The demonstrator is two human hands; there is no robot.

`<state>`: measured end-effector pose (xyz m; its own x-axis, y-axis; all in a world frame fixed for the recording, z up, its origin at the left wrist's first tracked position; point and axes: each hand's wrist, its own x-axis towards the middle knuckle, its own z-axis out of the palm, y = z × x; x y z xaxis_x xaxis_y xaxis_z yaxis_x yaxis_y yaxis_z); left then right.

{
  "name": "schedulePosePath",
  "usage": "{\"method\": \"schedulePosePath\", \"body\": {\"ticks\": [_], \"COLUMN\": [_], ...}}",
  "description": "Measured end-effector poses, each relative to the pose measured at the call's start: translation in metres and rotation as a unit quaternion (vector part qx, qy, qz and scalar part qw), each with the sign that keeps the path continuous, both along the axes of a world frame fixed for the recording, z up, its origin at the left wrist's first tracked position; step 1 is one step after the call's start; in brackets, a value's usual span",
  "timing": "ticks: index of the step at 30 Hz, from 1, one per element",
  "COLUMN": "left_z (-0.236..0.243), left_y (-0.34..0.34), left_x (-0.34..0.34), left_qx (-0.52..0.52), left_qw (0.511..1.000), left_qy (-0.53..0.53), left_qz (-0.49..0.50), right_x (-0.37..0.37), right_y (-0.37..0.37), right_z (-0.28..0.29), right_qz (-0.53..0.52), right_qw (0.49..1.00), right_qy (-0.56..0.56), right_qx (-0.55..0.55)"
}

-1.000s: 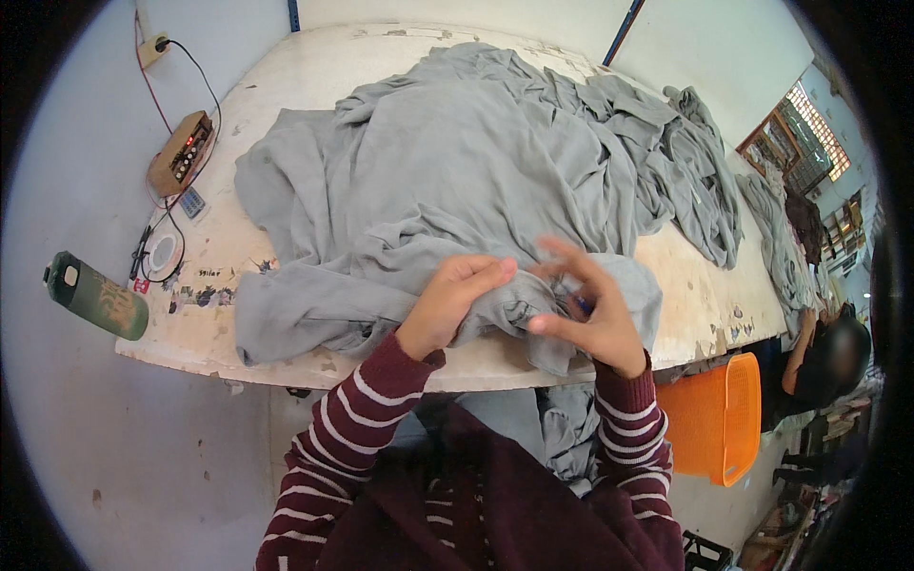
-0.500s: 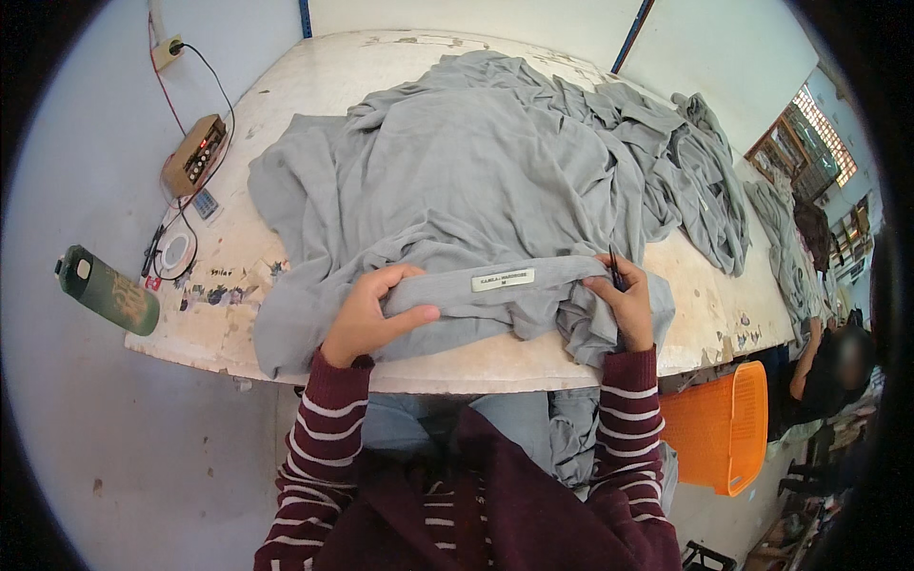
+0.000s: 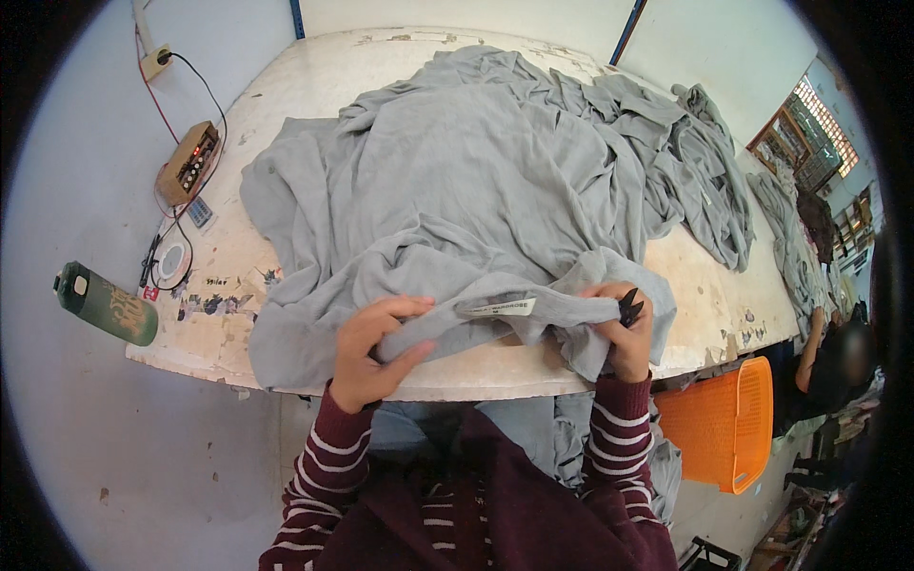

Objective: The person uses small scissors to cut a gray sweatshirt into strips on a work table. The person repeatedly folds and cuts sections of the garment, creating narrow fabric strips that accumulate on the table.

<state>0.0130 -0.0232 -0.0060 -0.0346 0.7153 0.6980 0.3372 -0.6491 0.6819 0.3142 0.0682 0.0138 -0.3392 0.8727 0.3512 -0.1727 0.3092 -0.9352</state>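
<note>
Two bare hands hold up one narrow grey band [image 3: 567,311] of cloth at the front edge of the bench [image 3: 709,328], directly before the person. The band's long axis runs from left to right, bridging the hands and lifting slightly toward the right; a pale label [image 3: 514,307] sits on it between them, lengthwise along it, somewhat nearer the left fingertips than the right. The left hand [image 3: 367,354] curls loosely about the band's left end, fingers above and thumb below, with cloth between. The right hand [image 3: 628,344] is closed more narrowly on the other end and also keeps a small black tool [image 3: 629,307], perhaps thread snips, whose tips stick up above the fingers, so the tool lies to the right of the label and apart from it. Beyond the hands spreads a large heap of grey fabric [image 3: 457,171], creased and draped over much of the bench. Farther out, a green bottle [image 3: 109,305] leans at the left, near a brown box with knobs [image 3: 188,162] and a small remote [image 3: 200,213], while an orange basket [image 3: 719,428] stands below the bench's right side.
</note>
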Motion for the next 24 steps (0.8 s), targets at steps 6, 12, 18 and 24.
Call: {"method": "schedulePosePath", "body": {"ticks": [6,12,18,24], "left_z": [0.001,-0.005,-0.004,0.012], "left_y": [0.001,0.006,0.005,0.001], "left_x": [0.002,0.000,-0.001,-0.038], "left_qx": [-0.223,-0.245,-0.246,-0.221], "left_qw": [0.956,0.939,0.934,0.943], "left_qy": [-0.188,-0.243,-0.260,-0.216], "left_qz": [0.021,-0.008,-0.023,0.121], "right_x": [-0.016,-0.036,-0.084,-0.057], "right_y": [0.019,-0.007,-0.022,0.012], "right_z": [0.008,0.041,0.029,0.017], "right_qz": [-0.004,-0.147,-0.072,-0.167], "right_qw": [0.986,0.939,0.853,0.939], "right_qy": [-0.149,-0.293,-0.390,-0.183], "right_qx": [-0.081,0.105,0.339,0.237]}}
